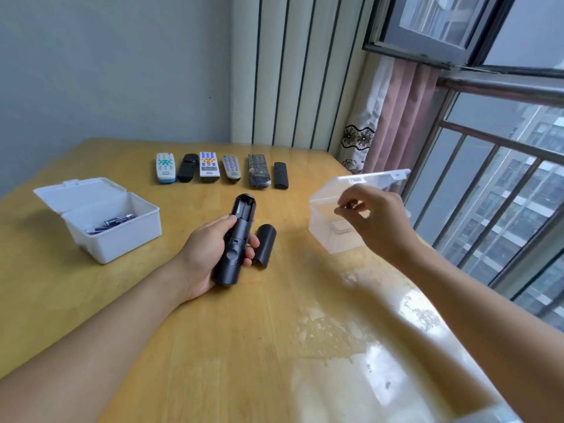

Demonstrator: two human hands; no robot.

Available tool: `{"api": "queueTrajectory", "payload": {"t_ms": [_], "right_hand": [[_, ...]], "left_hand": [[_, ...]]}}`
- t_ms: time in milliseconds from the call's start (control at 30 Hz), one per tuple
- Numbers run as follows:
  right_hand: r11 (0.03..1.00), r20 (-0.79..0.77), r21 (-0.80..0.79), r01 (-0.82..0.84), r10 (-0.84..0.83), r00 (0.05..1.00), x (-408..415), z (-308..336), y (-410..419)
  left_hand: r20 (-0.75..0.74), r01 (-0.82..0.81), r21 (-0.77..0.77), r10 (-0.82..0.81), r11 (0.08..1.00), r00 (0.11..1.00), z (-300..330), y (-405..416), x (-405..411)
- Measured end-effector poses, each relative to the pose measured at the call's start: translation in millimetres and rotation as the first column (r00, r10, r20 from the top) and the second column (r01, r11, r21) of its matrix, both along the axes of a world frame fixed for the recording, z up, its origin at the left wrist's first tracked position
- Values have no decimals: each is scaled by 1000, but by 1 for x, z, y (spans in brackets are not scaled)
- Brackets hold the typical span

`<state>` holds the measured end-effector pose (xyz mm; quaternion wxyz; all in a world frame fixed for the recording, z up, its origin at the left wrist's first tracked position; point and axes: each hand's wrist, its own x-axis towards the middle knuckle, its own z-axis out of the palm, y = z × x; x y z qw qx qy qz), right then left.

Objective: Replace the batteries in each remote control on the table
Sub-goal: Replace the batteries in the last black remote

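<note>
1. The black remote [234, 239] lies back-up in the left hand [203, 254], fingers curled around it, battery bay open and empty.
2. Its long axis points away, above the desk [152, 315].
3. The right hand [374, 219] hovers over the clear box [332, 230], fingertips pinched; contents unclear.

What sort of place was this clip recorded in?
Probably a room in a high-rise flat: a wooden table stands by an open window with a pink curtain, and railing bars front neighbouring tower blocks.
</note>
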<state>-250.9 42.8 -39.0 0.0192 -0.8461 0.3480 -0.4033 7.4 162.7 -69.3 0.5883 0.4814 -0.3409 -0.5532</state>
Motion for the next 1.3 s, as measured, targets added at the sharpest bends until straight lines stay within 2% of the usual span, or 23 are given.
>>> {"api": "queueTrajectory", "payload": {"t_ms": [67,133,233,300,367,400,600,900,1100,1300], "right_hand": [[978,13,-189,-85,89,996,8,-4,18],[965,135,-212,-156,187,973,31,-5,39],[949,512,138,-285,178,840,82,0,64],[843,707,359,-400,34,707,114,0,65],[739,798,459,-493,-99,594,133,-3,60],[724,810,466,-509,-117,574,138,-4,57],[788,762,419,-451,-35,647,139,-8,50],[864,670,356,-355,28,741,136,-12,51],[902,592,344,-262,9,806,142,-16,51],[844,620,415,-339,10,785,141,-9,52]], "left_hand": [[12,-1,-7,1,1000,1000,1,1,0],[24,-4,-15,4,1000,1000,2,2,0],[55,-10,-35,12,999,998,2,4,-1],[40,-8,-41,9,999,999,2,6,-1],[-5,-4,-44,4,999,1000,2,7,-1],[-15,-2,-44,1,999,1000,1,8,1],[20,6,-51,-5,999,1000,-4,6,8],[253,25,-121,6,992,968,-4,11,3],[400,-85,-142,136,986,907,-5,10,0],[426,-76,-121,121,990,897,-1,12,1]]}}
